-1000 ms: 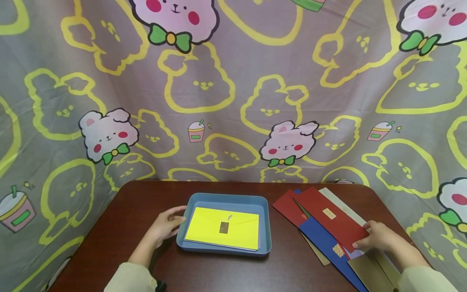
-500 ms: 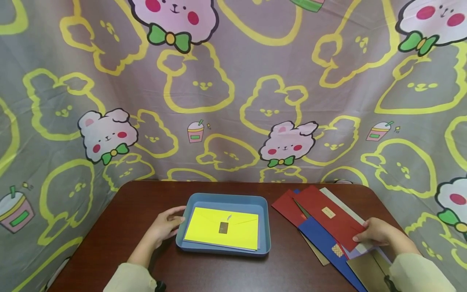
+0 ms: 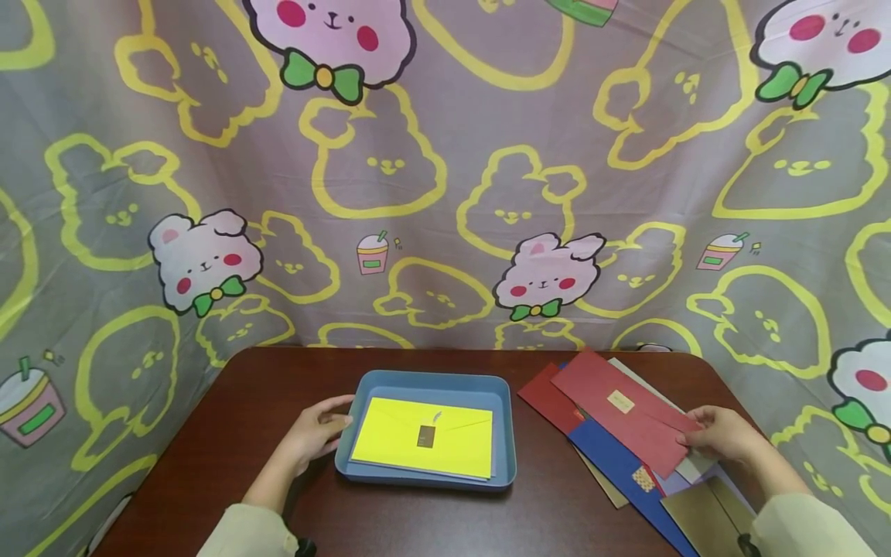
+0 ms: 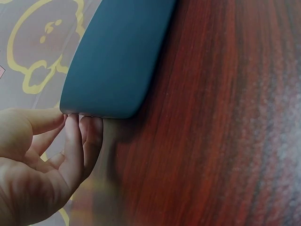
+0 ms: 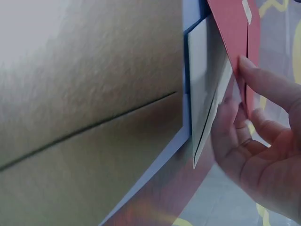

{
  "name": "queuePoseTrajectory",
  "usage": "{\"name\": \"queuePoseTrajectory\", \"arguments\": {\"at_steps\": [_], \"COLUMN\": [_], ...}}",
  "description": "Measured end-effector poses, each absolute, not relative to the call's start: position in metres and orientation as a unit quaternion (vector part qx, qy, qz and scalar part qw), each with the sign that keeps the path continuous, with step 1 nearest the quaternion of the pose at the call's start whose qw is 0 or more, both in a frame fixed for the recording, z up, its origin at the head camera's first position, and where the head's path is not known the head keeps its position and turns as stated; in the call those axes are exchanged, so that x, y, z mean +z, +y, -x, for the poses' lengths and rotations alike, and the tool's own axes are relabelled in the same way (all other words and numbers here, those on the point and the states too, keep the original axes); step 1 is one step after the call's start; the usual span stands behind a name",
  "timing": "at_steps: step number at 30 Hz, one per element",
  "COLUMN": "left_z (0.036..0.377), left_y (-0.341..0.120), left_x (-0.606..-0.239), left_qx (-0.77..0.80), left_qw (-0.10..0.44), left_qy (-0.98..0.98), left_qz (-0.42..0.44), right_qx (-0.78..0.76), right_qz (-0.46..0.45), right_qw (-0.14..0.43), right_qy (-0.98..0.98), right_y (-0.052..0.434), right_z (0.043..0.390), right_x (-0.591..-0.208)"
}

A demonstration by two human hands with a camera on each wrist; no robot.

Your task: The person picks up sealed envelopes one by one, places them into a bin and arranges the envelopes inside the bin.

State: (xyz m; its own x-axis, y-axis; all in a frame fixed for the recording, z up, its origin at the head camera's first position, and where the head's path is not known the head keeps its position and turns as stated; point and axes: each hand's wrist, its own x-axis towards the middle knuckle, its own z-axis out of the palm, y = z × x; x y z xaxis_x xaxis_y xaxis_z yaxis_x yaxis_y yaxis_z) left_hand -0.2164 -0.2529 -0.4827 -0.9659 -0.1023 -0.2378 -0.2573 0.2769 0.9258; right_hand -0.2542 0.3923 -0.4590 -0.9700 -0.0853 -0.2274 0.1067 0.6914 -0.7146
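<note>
Dark wood table (image 3: 445, 518), cartoon-printed cloth (image 3: 418, 186) hanging behind. Left hand (image 3: 319, 429), fingers loose, touches the tray (image 3: 438, 384); right hand (image 3: 724, 435) pinches a red envelope (image 3: 636, 422) over other envelopes (image 3: 605, 449).

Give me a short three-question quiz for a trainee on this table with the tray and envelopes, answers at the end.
1. Which hand pinches the red envelope with the pale label?
2. What colour is the top envelope in the blue tray? A) green B) yellow C) red
3. True or false: the left hand is touching a gold envelope.

Key:
1. The right hand.
2. B.
3. False; it touches the side of the tray.
</note>
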Motion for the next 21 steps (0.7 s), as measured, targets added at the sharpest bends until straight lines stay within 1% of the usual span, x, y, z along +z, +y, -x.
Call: {"name": "queuePoseTrajectory", "arguments": {"at_steps": [4,9,16,21], "left_z": [0.2158,0.2149,0.2153,0.2159], "left_y": [-0.2537,-0.2544,-0.2543,-0.2534], "left_x": [-0.4827,-0.4815,-0.4829,-0.4834], "left_qx": [0.59,0.589,0.59,0.589], "left_qw": [0.068,0.066,0.067,0.067], "left_qy": [0.797,0.798,0.797,0.798], "left_qz": [0.114,0.113,0.111,0.113], "right_qx": [-0.475,-0.53,-0.62,-0.67], "right_qz": [-0.023,-0.026,-0.046,-0.023], "right_qw": [0.115,0.113,0.145,0.152], "right_qy": [0.872,0.84,0.769,0.726], "right_y": [0.3909,0.3903,0.3922,0.3911], "right_z": [0.2519,0.2504,0.2472,0.2473], "right_x": [-0.4544,-0.4519,-0.4562,-0.46]}}
